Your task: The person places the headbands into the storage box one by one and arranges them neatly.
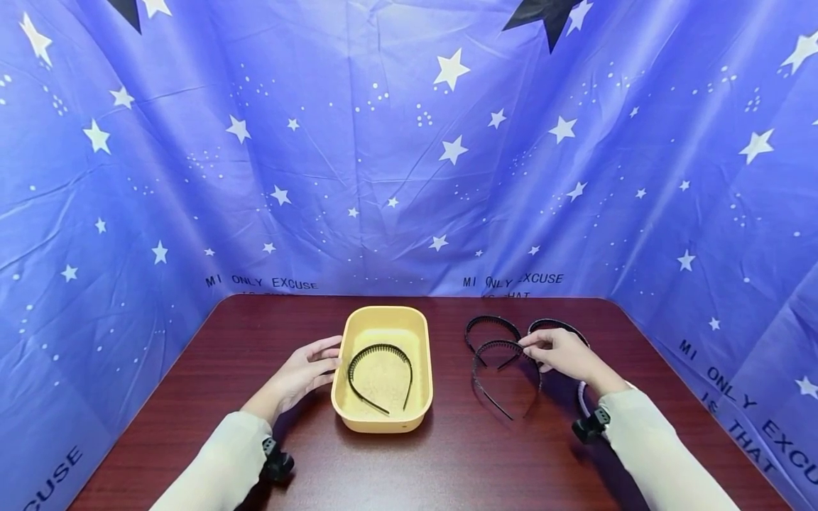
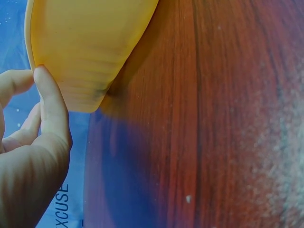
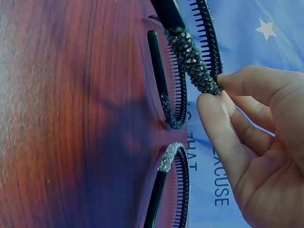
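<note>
A yellow plastic bin (image 1: pixel 377 425) stands near the middle of the table, with a black toothed headband (image 1: pixel 381 347) lying inside. My left hand (image 1: pixel 300 372) touches the bin's left side near the rim, its fingers fairly straight. To the right of the bin, my right hand (image 1: pixel 562 353) pinches the top of another black headband (image 3: pixel 190 54) between thumb and finger. Dark crystals cover the upper part of that band, and its two ends point towards me. Beyond the held one, a dark headband (image 3: pixel 177 116) and one with silvery crystals (image 3: pixel 167 159) show in the right wrist view.
On the table's right half lie a black headband (image 1: pixel 492 319) at the back, another (image 1: pixel 554 323) behind my right hand, and a pale one (image 1: pixel 582 401) partly hidden by the right wrist. Blue star-patterned cloth (image 1: pixel 371 177) hangs around the dark red wooden table (image 1: pixel 345 475).
</note>
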The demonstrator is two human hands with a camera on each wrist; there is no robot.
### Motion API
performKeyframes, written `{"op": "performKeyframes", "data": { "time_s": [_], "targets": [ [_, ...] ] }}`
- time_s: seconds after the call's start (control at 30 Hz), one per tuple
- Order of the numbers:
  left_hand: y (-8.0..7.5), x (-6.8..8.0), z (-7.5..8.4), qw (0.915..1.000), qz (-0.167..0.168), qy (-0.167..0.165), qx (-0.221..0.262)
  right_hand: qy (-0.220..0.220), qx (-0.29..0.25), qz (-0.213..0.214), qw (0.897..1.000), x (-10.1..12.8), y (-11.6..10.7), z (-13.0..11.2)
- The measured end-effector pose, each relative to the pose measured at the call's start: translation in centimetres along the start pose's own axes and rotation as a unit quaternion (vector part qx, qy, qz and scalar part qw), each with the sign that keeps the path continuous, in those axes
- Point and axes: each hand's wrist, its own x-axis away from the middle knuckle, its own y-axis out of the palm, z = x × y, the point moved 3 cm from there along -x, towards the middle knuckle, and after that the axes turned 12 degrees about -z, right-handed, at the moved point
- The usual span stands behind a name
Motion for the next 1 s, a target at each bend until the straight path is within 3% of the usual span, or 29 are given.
{"op": "performKeyframes", "data": {
  "time_s": [1.0],
  "targets": [
    [0.0,0.0,0.0,1.0000,0.002,0.000,0.006,-0.030,-0.014,-0.016,0.999,-3.8,1.6,-3.7]
  ]
}}
